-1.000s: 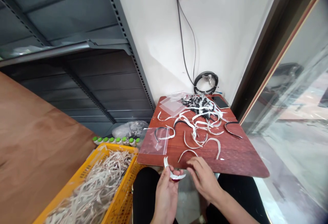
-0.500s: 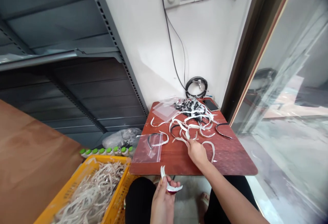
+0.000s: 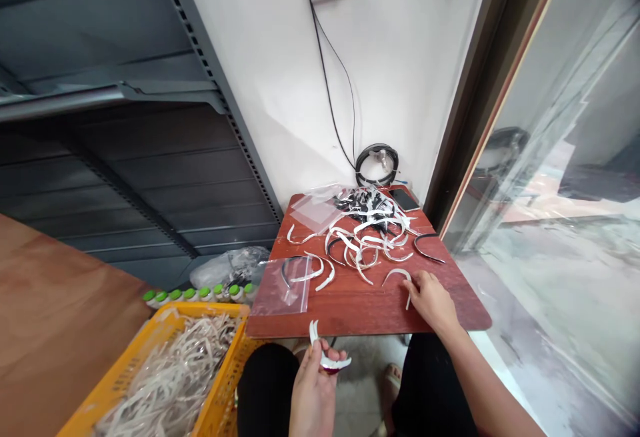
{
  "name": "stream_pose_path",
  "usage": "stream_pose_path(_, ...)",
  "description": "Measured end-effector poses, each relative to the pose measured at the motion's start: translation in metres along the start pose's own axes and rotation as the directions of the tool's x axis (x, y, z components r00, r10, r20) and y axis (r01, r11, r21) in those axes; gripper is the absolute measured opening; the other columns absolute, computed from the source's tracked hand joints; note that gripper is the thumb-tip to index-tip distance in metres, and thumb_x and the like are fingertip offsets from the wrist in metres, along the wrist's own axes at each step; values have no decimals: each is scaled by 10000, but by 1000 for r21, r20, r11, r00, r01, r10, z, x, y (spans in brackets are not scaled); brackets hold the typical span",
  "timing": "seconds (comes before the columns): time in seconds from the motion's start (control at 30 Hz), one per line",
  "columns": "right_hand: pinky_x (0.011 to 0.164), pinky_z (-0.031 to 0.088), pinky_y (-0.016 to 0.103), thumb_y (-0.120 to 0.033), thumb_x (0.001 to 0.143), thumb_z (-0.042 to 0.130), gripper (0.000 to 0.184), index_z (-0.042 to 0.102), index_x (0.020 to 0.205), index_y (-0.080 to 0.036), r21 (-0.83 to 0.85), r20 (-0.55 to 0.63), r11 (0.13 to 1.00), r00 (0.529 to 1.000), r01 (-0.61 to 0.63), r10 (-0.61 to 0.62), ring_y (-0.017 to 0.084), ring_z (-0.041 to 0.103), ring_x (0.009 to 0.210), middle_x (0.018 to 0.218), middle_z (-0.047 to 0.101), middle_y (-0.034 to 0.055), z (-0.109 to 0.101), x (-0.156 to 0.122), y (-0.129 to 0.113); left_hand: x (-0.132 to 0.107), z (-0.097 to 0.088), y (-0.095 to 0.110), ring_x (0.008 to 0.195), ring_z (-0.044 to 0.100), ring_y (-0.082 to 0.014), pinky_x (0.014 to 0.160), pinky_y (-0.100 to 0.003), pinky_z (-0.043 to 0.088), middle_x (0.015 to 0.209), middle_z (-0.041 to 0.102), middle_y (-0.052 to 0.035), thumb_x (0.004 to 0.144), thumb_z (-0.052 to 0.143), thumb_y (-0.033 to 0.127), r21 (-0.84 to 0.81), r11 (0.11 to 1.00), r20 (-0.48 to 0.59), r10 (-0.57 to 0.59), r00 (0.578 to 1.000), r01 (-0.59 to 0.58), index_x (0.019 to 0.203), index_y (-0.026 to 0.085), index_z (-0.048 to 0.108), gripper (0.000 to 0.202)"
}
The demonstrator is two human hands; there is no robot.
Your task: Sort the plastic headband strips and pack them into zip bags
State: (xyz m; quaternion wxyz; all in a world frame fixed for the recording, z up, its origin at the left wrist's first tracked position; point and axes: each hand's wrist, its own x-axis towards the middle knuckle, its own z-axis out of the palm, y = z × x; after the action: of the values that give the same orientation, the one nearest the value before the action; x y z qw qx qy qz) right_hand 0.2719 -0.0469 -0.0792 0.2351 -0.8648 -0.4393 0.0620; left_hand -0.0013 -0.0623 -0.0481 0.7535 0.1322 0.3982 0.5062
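My left hand [image 3: 316,377], low in front of the table edge, is closed around a small bunch of white curved strips [image 3: 334,362] with a shiny red underside. On the right part of the table, my right hand [image 3: 433,298] has its thumb and fingertips at a white curved strip [image 3: 399,272] lying on the wood; they seem to pinch its edge. More white curved strips [image 3: 365,243] lie in a loose heap at mid-table, some with dark or shiny sides. A single white strip [image 3: 326,278] rests beside a clear plastic zip bag [image 3: 270,300].
The red-brown wooden table [image 3: 345,320] also bears a black-and-white pile [image 3: 357,202], a phone [image 3: 404,199] and a cable coil [image 3: 376,165] by the wall. A yellow crate [image 3: 231,350] full of strips stands left, near green-lidded jars [image 3: 204,293]. Grey shelving [image 3: 235,123] rises behind.
My right hand has moved right, from the strip heap to the separate strip. One white strip now lies by the zip bag where none lay before. My left hand keeps its hold.
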Motion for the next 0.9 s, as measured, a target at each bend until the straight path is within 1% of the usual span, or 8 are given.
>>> stream_pose_path(0.13,561,357,274,-429,841,533,233,602,820,-208,3,54,1000,998,-16,16,241,627,697,769,654,73,2,4,8,-1,7,-6,695,582,-145,797,-330,488,689,577,-6,699,719,308,23,999,35,-27,999,27,775,144,625,204)
stream_pose_path(0.23,555,354,274,-392,841,519,224,611,763,-204,48,52,999,999,-1,-2,243,628,672,704,655,78,6,6,6,-3,8,-8,686,572,-135,815,-329,482,681,579,-6,726,697,296,36,999,41,-26,999,25,781,143,622,179)
stream_pose_path(0.33,568,379,261,-371,838,518,208,598,740,-206,158,51,984,995,78,-87,207,625,654,691,660,51,8,7,3,-7,7,-6,707,574,-140,813,-328,479,695,580,-15,750,674,288,47,999,25,-27,999,26,786,140,619,161)
stream_pose_path(0.43,573,416,231,-410,856,485,247,580,753,-207,297,51,936,976,186,-211,154,607,599,673,651,10,9,5,-2,-9,8,-3,711,578,-147,786,-322,479,699,573,-21,753,671,286,49,998,10,-30,1000,29,768,135,613,163)
stream_pose_path(0.6,627,471,214,-417,889,413,287,592,887,-193,421,5,853,939,309,-343,136,614,643,776,667,15,9,-4,-14,-9,12,0,682,567,-142,766,-327,476,678,555,-18,764,659,287,25,999,29,-22,999,21,762,132,607,163)
stream_pose_path(0.7,654,475,234,-381,887,421,273,620,914,-197,391,-36,852,930,349,-365,146,614,679,834,669,28,7,-4,-15,-9,12,0,685,564,-143,770,-330,468,676,552,-21,779,643,299,28,999,45,-28,999,27,768,129,606,174)
stream_pose_path(0.8,679,456,281,-358,864,478,232,658,906,-218,285,-88,892,936,350,-340,188,608,755,882,659,42,5,1,-10,-10,10,-3,685,561,-142,783,-333,460,679,555,-24,790,630,303,40,999,55,-36,998,34,782,128,609,177)
stream_pose_path(0.9,702,434,338,-307,861,482,233,674,939,-201,168,-143,930,941,328,-306,245,576,831,917,633,86,1,8,-6,-11,7,-5,683,558,-138,789,-333,455,690,555,-21,797,622,300,41,998,58,-42,997,39,782,131,608,171)
